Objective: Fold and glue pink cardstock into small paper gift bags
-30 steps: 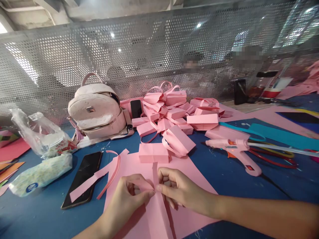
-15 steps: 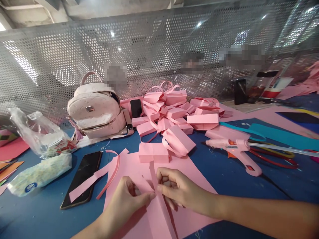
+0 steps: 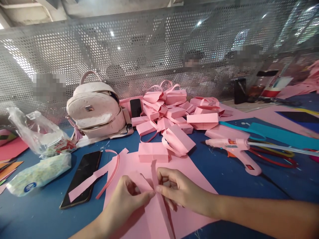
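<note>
A long folded strip of pink paper (image 3: 159, 212) is pinched between my two hands, its far tip pointing away from me. My left hand (image 3: 132, 196) grips its left edge, thumb pressed toward the middle crease. From the other side, my right hand (image 3: 174, 189) holds the raised right edge between thumb and curled fingers. Beneath both hands lies a large pink sheet (image 3: 191, 176) on the blue table. Just beyond the strip's tip stands a small pink paper box (image 3: 153, 152). Another box with a handle, a pink paper bag (image 3: 178, 141), leans beside it.
A pink glue gun (image 3: 234, 149) lies at the right, its cord trailing. A black phone (image 3: 83, 179) with pink strips (image 3: 87, 182) over it is at the left. Behind are a backpack (image 3: 96, 109), a pile of pink paper bags (image 3: 169, 106) and a perforated metal screen (image 3: 154, 43).
Both hands stay nearly in place, still holding the strip. Its left flap and far tip have shifted slightly. The view has moved a little.
</note>
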Demonstrator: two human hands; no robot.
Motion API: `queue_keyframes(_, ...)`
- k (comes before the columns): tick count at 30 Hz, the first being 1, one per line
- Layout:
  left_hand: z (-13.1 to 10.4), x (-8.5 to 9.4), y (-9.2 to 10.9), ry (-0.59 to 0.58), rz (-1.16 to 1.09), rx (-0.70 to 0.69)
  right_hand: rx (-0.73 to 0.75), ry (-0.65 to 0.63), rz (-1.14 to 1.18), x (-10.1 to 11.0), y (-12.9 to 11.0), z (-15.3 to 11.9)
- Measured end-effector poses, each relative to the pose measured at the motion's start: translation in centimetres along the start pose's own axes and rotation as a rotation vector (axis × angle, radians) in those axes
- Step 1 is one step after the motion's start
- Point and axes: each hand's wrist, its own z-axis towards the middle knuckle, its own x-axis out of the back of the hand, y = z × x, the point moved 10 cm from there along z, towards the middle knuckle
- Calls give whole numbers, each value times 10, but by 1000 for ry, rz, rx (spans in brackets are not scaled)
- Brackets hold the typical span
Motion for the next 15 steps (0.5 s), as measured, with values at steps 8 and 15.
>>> queue_keyframes(8,-2,-6,-6,-37,-26,57,9,16,27,1,1,-1)
queue_keyframes(15,-4,-11,-5,-100,-63,29,13,-7,38,-1,-1,-1)
